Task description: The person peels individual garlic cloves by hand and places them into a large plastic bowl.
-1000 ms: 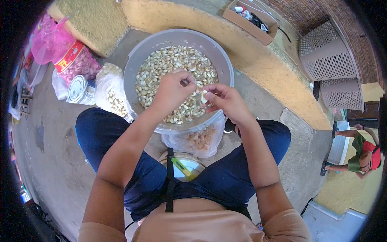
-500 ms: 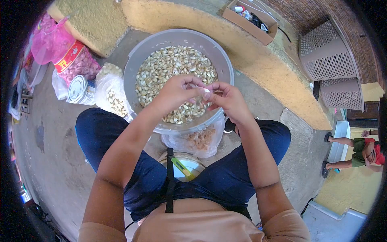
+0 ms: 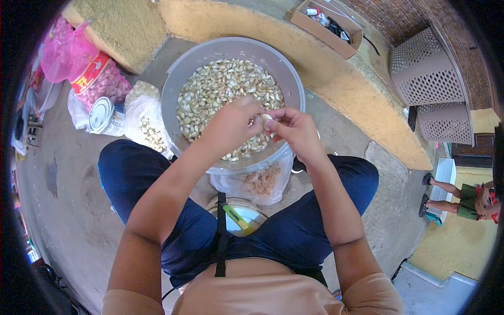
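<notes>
Over the near part of a large grey tub [image 3: 173, 94], my two hands meet. The tub holds a heap of pale garlic cloves [image 3: 226, 79], apparently in water. Between the thumb and fingers of my right hand [image 3: 298, 132] a garlic clove [image 3: 266, 118] is pinched. My left hand [image 3: 236, 123] is closed, its fingertips touching the same clove; whether they hold a bit of skin I cannot make out. Below the tub's near rim lies a clear plastic bag [image 3: 231, 185] with brownish peelings [image 3: 262, 181].
Left of the tub are a white bag with cloves [image 3: 152, 134], a large tin [image 3: 102, 116] and a pink mesh sack [image 3: 107, 84]. A low yellow wall [image 3: 336, 84] curves behind, carrying a cardboard box [image 3: 336, 37]. A yellow-green cutter [image 3: 237, 218] lies between my legs. A person [image 3: 467, 202] stands far right.
My left hand has turned slightly, its fingers curling in closer to the clove. My right hand has barely shifted. The person at far right has moved a little.
</notes>
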Available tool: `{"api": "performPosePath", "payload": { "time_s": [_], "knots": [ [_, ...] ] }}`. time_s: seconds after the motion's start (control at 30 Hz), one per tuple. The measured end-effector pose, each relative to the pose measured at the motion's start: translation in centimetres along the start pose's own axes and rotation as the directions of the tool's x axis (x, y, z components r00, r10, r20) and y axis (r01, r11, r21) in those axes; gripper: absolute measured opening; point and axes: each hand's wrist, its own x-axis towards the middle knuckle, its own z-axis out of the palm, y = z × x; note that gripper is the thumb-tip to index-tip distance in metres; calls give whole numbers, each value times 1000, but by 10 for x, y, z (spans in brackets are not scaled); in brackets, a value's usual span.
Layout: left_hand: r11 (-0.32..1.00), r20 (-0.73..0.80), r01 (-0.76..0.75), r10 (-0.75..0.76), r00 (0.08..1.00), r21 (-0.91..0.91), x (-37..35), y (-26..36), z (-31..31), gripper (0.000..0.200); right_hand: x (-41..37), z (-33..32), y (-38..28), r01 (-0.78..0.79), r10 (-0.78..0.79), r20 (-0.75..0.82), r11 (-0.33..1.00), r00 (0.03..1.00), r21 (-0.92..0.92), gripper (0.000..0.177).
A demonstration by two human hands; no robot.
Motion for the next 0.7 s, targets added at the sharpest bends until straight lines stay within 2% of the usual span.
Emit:
{"api": "performPosePath", "payload": {
  "time_s": [0.1, 0.2, 0.3, 0.37, 0.4, 0.47, 0.6, 0.7],
  "knots": [
    [992, 54, -26, 19, 998, 124, -3, -2, 3, 10, -1, 2, 3, -43, 43, 5, 999, 999, -7, 20],
    [987, 58, -79, 71, 996, 139, -4, -4, 3, 9, -1, 2, 7, -53, 54, 28, 998, 998, -46, 19],
    [989, 38, -107, 104, 994, 106, -3, -2, 0, 13, -3, 0, 6, -57, 61, 62, 996, 996, -63, 19],
    [997, 66, -72, 70, 995, 28, -3, -4, -2, 13, -5, 0, 3, -74, 78, 72, 996, 994, -56, 19],
    [999, 80, -53, 54, 995, -11, -2, -6, -2, 13, -5, -1, 3, -85, 85, 75, 996, 994, 3, 19],
    [994, 96, 26, -16, 995, -104, 2, -6, -4, 12, -3, -3, 1, -106, 97, 81, 987, 992, 120, 20],
    [940, 105, 206, -184, 977, -271, 4, -9, -3, 12, -1, -6, -3, -173, 159, 78, 958, 984, 230, 20],
    [688, 269, 514, -440, 857, -512, 7, -10, -5, 12, -1, -8, -2, -173, 159, 71, 925, 985, 337, 22]
  ]
}}
